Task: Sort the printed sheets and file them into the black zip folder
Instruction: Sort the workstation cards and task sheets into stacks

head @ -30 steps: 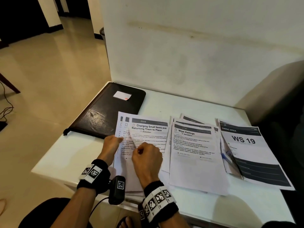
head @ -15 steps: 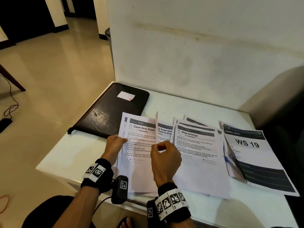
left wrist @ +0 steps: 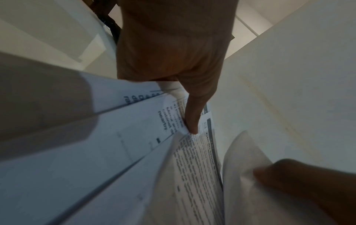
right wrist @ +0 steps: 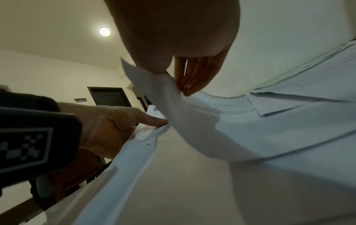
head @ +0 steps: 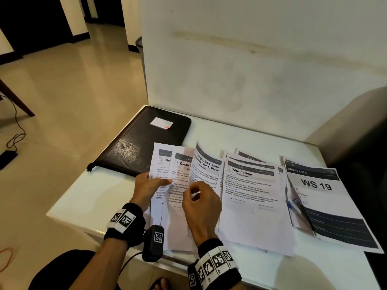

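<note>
The white surface [head: 100,197] is carrying the closed black zip folder [head: 144,143] and fanned printed sheets [head: 249,197]. The left hand [head: 146,186] is pressing its thumb on the pile; the right hand [head: 202,203] is pinching one curling sheet [head: 206,166], best lifted slowly, singly.

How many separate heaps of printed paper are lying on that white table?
3, though sheets overlap and may hide more. Left pile under both hands, beside the black zip folder; middle "Wipe Railings" pile; right "WS 19" pile by the table edge.
</note>
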